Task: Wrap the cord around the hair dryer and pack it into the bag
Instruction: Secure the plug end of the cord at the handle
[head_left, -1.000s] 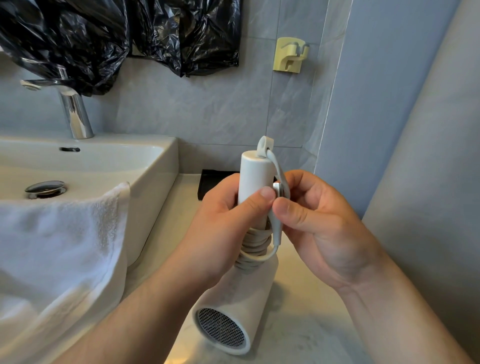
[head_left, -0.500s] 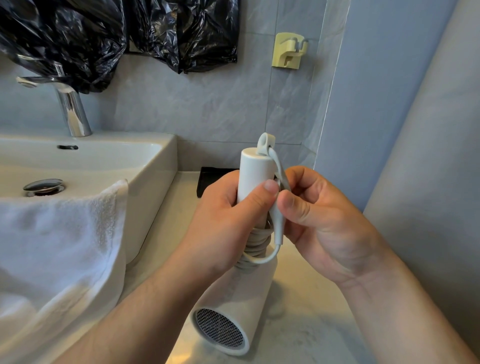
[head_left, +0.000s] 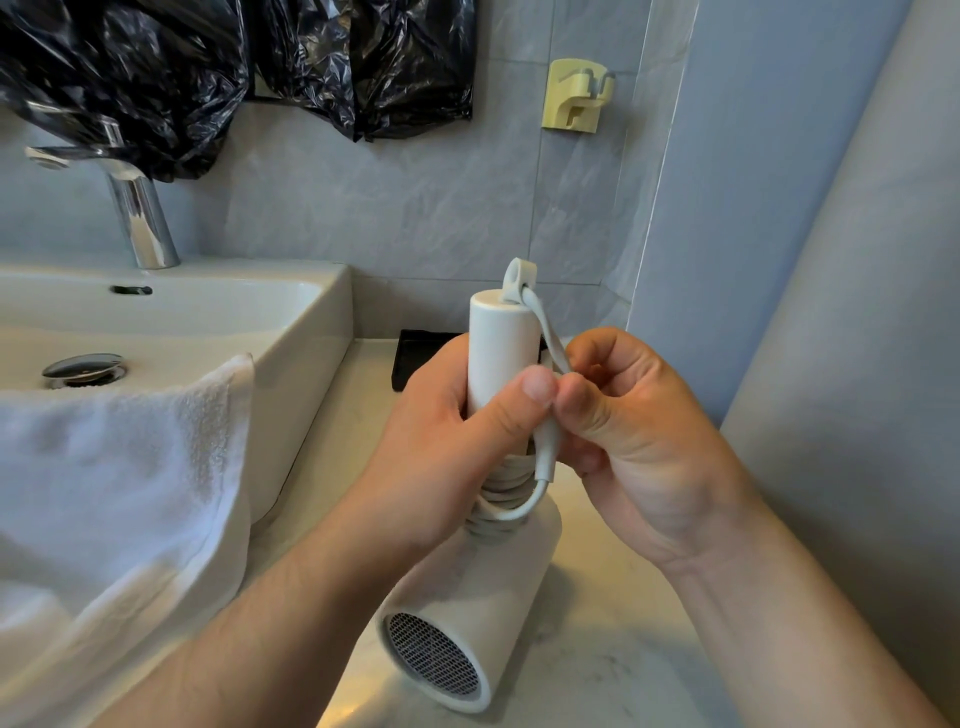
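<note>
A white hair dryer stands with its handle pointing up and its mesh-covered barrel end resting on the counter. My left hand grips the handle, thumb across the front. Several turns of the white cord lie coiled round the handle's base. My right hand pinches the cord's thicker end piece against the handle's right side, just under the hanging loop at the top. A dark flat item, partly hidden behind my hands, lies by the wall; I cannot tell whether it is the bag.
A white basin with a chrome tap fills the left, a white towel draped over its front edge. Black plastic bags hang on the tiled wall beside a yellow hook. A wall closes off the right.
My right hand's fingers have curled tighter and shifted slightly up along the cord end by the handle. The dryer and left hand stay in place.
</note>
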